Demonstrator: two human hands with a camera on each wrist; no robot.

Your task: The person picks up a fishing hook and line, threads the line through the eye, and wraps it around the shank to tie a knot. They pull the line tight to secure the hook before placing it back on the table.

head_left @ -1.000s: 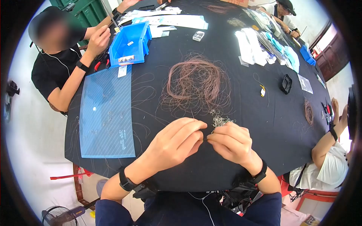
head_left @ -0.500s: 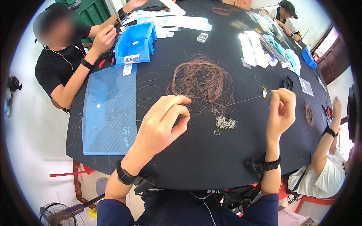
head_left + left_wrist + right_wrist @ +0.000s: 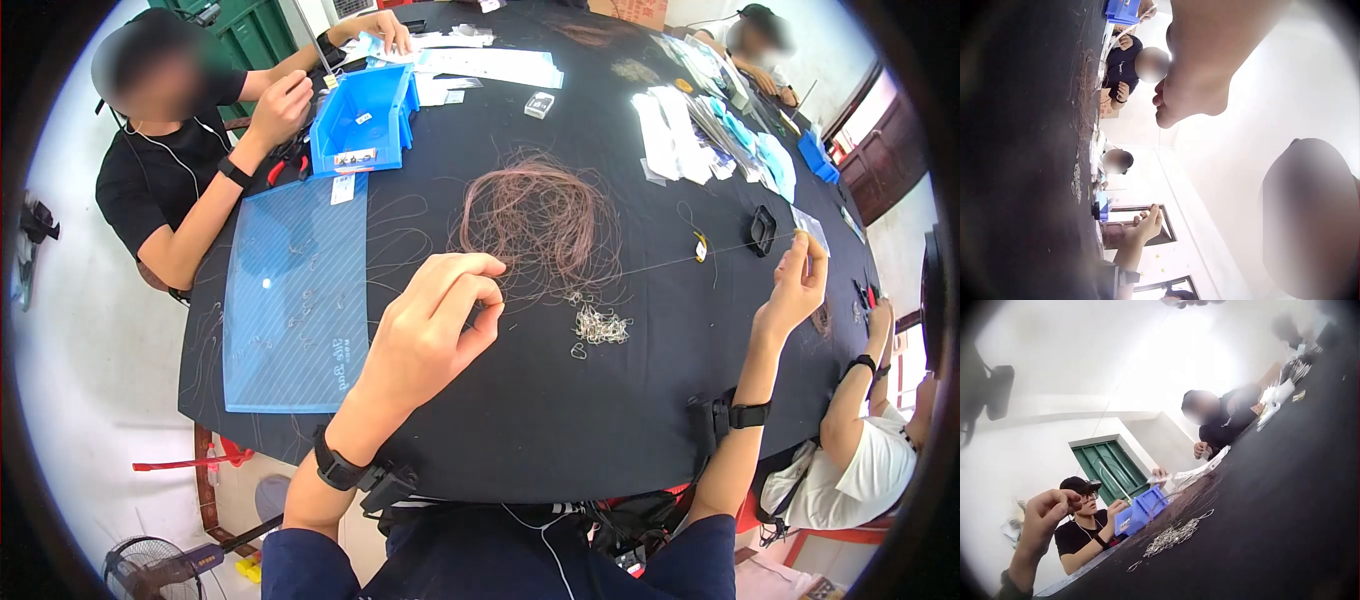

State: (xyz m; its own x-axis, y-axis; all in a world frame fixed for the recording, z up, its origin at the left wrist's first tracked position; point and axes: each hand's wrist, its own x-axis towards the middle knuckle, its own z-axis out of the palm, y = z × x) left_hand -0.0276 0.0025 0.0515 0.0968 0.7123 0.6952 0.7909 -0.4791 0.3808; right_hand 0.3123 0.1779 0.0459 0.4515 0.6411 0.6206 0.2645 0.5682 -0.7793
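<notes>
A thin line (image 3: pixel 650 267) stretches between the two raised hands in the head view. The left hand (image 3: pixel 432 325) pinches its near end with curled fingers, beside the tangled bundle of reddish-brown line (image 3: pixel 535 220). Out to the right, the right hand (image 3: pixel 795 285) pinches the other end between thumb and fingertips. Below the bundle lies a small pile of silvery metal hooks (image 3: pixel 600 325), also seen in the right wrist view (image 3: pixel 1172 539). The left wrist view shows the left hand (image 3: pixel 1194 75) from close by, its fingertips partly hidden.
A translucent blue bag (image 3: pixel 295 300) with fine lines on it lies left, under a blue bin (image 3: pixel 362 120). White strips and packets (image 3: pixel 680 130) lie at the back right, near a black tray (image 3: pixel 762 231) and a yellow-tagged item (image 3: pixel 701 248). Other people sit around the table.
The hands were together above the table's near middle; the right hand has moved far right and up, drawing the line out straight. The left hand moved slightly up and has since stayed nearly still.
</notes>
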